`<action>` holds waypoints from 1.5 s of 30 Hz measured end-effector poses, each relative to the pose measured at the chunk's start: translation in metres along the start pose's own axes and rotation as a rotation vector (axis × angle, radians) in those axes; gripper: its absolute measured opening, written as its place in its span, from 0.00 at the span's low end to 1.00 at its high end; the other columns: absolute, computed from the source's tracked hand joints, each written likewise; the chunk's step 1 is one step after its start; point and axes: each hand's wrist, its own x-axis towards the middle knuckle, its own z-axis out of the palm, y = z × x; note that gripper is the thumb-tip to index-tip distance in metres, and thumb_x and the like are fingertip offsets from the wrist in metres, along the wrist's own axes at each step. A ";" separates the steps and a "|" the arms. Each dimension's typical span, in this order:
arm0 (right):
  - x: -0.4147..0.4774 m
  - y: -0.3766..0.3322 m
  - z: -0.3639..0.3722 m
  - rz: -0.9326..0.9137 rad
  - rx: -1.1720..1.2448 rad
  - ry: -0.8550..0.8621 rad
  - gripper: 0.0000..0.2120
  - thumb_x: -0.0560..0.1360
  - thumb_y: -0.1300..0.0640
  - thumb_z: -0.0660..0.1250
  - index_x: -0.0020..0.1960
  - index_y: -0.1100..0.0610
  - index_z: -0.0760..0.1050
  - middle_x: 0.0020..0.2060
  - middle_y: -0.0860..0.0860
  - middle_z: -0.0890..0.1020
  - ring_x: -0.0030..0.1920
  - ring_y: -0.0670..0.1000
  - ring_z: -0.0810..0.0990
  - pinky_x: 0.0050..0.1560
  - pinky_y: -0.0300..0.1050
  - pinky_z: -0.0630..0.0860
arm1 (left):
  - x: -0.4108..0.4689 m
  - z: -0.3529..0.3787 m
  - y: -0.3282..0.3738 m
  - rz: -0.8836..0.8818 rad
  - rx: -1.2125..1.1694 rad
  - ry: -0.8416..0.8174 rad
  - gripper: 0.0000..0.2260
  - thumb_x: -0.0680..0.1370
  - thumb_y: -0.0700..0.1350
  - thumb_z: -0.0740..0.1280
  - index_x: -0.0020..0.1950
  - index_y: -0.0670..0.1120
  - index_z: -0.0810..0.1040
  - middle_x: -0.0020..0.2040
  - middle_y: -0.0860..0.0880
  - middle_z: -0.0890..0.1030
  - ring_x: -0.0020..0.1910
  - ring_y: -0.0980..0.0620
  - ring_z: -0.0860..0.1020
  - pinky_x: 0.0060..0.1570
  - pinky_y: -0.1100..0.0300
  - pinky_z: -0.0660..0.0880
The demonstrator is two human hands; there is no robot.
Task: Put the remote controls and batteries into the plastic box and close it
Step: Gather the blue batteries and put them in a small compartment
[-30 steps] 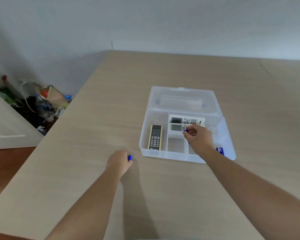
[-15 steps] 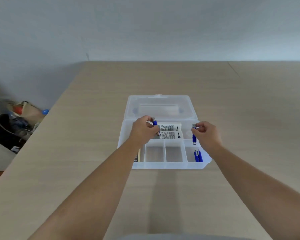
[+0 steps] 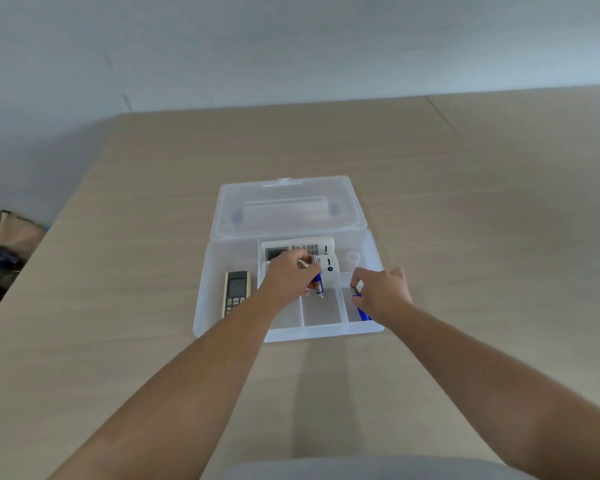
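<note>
Over the open box (image 3: pixel 201 317) on the surface (image 3: pixel 118 237), the left hand (image 3: pixel 288 277) pinches a blue battery (image 3: pixel 318 282) upright, long axis toward the lid; the right hand (image 3: pixel 383 294) pinches another battery (image 3: pixel 356 293), tilted.

Clear plastic box (image 3: pixel 207 308) open on table; three remotes (image 3: pixel 235 297) inside; blue batteries (image 3: pixel 318 282) over front compartments

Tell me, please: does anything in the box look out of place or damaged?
Nothing stands out. The plastic box lies open, three remote controls inside, undamaged. The left hand and right hand each hold a blue battery over the front compartments.
</note>
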 end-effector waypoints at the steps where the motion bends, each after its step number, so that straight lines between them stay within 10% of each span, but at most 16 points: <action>1: 0.000 0.000 0.002 -0.036 -0.071 -0.016 0.05 0.74 0.54 0.60 0.49 0.47 0.72 0.32 0.46 0.81 0.40 0.53 0.73 0.49 0.43 0.58 | 0.000 0.001 0.000 -0.002 -0.002 -0.003 0.03 0.77 0.43 0.64 0.45 0.44 0.76 0.46 0.38 0.83 0.38 0.44 0.83 0.40 0.54 0.81; 14: 0.004 -0.002 -0.012 -0.254 -0.628 -0.127 0.14 0.74 0.44 0.63 0.49 0.53 0.78 0.39 0.48 0.72 0.49 0.52 0.71 0.60 0.52 0.60 | 0.001 0.012 0.001 0.039 0.138 -0.023 0.03 0.75 0.43 0.66 0.41 0.45 0.77 0.41 0.44 0.81 0.45 0.41 0.85 0.47 0.48 0.82; 19: -0.001 0.015 -0.019 -0.271 -0.481 0.062 0.11 0.76 0.59 0.57 0.47 0.53 0.79 0.36 0.47 0.74 0.43 0.52 0.72 0.59 0.50 0.58 | 0.005 0.025 0.013 0.107 0.219 -0.009 0.08 0.74 0.42 0.68 0.52 0.43 0.80 0.43 0.46 0.83 0.46 0.47 0.82 0.46 0.58 0.76; 26: -0.014 0.039 -0.028 -0.102 -0.160 0.235 0.11 0.75 0.54 0.57 0.45 0.54 0.78 0.39 0.49 0.82 0.40 0.51 0.71 0.63 0.47 0.55 | 0.004 0.067 0.032 0.204 0.743 -0.144 0.10 0.75 0.36 0.63 0.55 0.39 0.78 0.52 0.40 0.81 0.52 0.41 0.81 0.44 0.54 0.74; 38: -0.030 0.061 -0.016 0.009 0.200 0.040 0.11 0.77 0.48 0.57 0.56 0.50 0.73 0.43 0.43 0.81 0.48 0.48 0.78 0.60 0.47 0.59 | 0.013 0.105 0.047 -0.059 1.013 -0.209 0.14 0.77 0.35 0.63 0.61 0.42 0.78 0.61 0.46 0.79 0.59 0.46 0.78 0.45 0.60 0.68; 45: -0.028 0.059 -0.010 0.045 0.203 -0.013 0.13 0.79 0.49 0.52 0.52 0.52 0.73 0.41 0.43 0.78 0.44 0.48 0.74 0.58 0.47 0.59 | 0.007 0.110 0.044 -0.029 1.095 -0.258 0.08 0.76 0.36 0.65 0.51 0.45 0.78 0.42 0.49 0.74 0.59 0.48 0.79 0.45 0.61 0.67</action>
